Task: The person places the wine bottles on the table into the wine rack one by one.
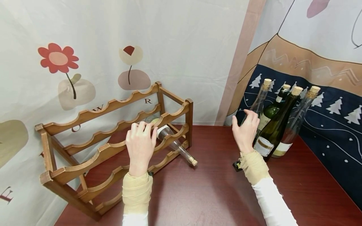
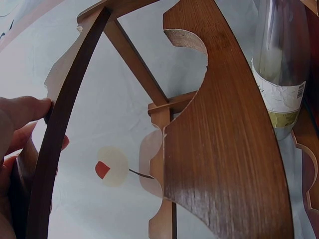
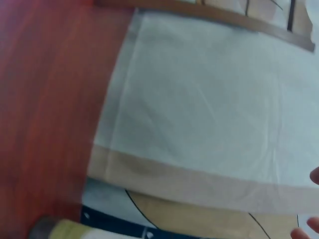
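Note:
My left hand [image 1: 140,142] grips the upper front rail of a wooden wine rack [image 1: 189,125]. In the left wrist view its thumb [image 2: 30,110] and fingers lie around that rail. A clear, corked wine bottle [image 1: 181,149] lies in the rack's lower level, its neck pointing toward the front right. My right hand [image 1: 246,130] is held up with its fingers spread from the thumb, next to a group of standing bottles. These are a clear bottle [image 1: 260,99], two green bottles [image 1: 282,122] and another clear bottle [image 1: 298,116], all corked. Nothing shows in the right hand's grasp.
The dark red table [image 1: 203,194] runs up to a pale flower-printed curtain [image 1: 192,56] at the back. Behind the bottles hangs a navy cloth [image 1: 333,131] with white trees. In the right wrist view a bottle [image 3: 70,230] shows at the bottom left.

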Motion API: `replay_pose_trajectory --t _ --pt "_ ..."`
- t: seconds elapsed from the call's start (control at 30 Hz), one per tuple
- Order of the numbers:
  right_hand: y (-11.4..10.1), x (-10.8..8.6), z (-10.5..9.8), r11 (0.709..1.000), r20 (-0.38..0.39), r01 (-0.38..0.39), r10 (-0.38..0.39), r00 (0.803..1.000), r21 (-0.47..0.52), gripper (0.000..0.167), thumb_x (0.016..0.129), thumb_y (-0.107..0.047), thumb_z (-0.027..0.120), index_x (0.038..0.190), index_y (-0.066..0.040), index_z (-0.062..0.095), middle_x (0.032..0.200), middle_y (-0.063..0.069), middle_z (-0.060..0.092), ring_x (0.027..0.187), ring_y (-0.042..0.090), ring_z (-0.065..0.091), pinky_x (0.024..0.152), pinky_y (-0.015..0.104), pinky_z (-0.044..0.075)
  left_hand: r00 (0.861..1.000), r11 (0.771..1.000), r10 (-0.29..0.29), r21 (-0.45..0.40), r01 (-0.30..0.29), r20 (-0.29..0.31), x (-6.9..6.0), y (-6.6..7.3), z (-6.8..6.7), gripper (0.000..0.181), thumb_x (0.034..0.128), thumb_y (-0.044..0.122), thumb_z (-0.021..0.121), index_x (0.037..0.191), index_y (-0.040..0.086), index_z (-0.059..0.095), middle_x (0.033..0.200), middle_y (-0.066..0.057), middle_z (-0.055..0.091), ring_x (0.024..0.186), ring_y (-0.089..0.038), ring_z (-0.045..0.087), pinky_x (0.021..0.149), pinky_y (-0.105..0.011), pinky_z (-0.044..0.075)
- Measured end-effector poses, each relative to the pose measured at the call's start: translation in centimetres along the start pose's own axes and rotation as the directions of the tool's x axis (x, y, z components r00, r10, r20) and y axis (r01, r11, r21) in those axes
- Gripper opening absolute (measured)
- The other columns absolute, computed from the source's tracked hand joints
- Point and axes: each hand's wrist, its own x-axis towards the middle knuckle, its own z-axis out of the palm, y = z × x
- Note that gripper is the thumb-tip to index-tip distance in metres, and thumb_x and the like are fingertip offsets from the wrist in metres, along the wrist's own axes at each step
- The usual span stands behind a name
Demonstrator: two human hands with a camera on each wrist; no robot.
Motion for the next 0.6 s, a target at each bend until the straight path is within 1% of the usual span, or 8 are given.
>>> replay_pose_trajectory --t 0.13,0.2,0.37,0.43,0.5,0.6 --pt "0.2 1.9 -0.6 0.998 -0.06 -0.055 0.055 0.997 -0.003 0.049 0.085 -0.019 0.065 0.124 0.004 0.048 0.126 0.025 0.044 0.113 0.042 0.039 0.101 0.05 0.033 1.0 1.0 -0.003 0.0 0.003 0.002 0.0 0.0 0.1 0.021 0.0865 0.024 0.067 0.095 0.005 0.071 0.088 -0.011 0.064 0.084 -0.032 0.055 0.068 -0.043 0.046" --pt "0.3 2.9 -0.8 0.997 -0.076 -0.083 0.083 0.994 -0.006 0.052 0.085 -0.022 0.064 0.127 0.003 0.045 0.129 0.024 0.042 0.117 0.041 0.038 0.103 0.049 0.032 1.0 1.0 -0.002 0.003 0.002 0.004 0.0 0.0 0.0 0.021 0.0866 0.024 0.067 0.095 0.005 0.071 0.088 -0.011 0.064 0.085 -0.032 0.055 0.068 -0.043 0.046" --pt "0.9 5.1 -1.2 0.991 -0.104 -0.135 0.133 0.986 -0.017 0.055 0.086 -0.025 0.062 0.13 0.001 0.041 0.133 0.02 0.038 0.12 0.036 0.036 0.104 0.046 0.032 1.0 1.0 0.0 0.01 0.0 0.015 0.0 0.1 -0.1 0.022 0.0872 0.025 0.066 0.096 0.006 0.071 0.088 -0.011 0.063 0.086 -0.033 0.054 0.069 -0.043 0.046" --pt "1.1 5.9 -1.3 0.987 -0.096 -0.156 0.152 0.984 -0.032 0.057 0.087 -0.027 0.061 0.132 0.0 0.038 0.134 0.02 0.036 0.122 0.036 0.035 0.105 0.046 0.032 1.0 1.0 0.001 0.011 -0.001 0.017 0.0 0.1 -0.1 0.022 0.0873 0.025 0.066 0.096 0.006 0.07 0.089 -0.011 0.063 0.086 -0.033 0.054 0.069 -0.043 0.046" --pt "1.2 6.5 -1.3 0.981 -0.077 -0.192 0.189 0.979 -0.041 0.061 0.088 -0.029 0.06 0.136 -0.002 0.035 0.137 0.019 0.034 0.124 0.035 0.034 0.107 0.045 0.032 1.0 1.0 0.001 0.012 -0.001 0.017 0.0 0.1 -0.1 0.022 0.0873 0.025 0.066 0.096 0.006 0.071 0.089 -0.011 0.064 0.086 -0.033 0.054 0.069 -0.043 0.046" --pt "1.3 7.4 -1.4 0.963 -0.028 -0.263 0.262 0.965 -0.049 0.066 0.088 -0.033 0.06 0.14 -0.006 0.029 0.141 0.017 0.031 0.129 0.033 0.032 0.11 0.044 0.031 1.0 1.0 0.001 0.014 -0.001 0.019 0.0 0.1 -0.1 0.022 0.0875 0.025 0.066 0.097 0.006 0.071 0.089 -0.011 0.063 0.086 -0.033 0.054 0.069 -0.043 0.046"
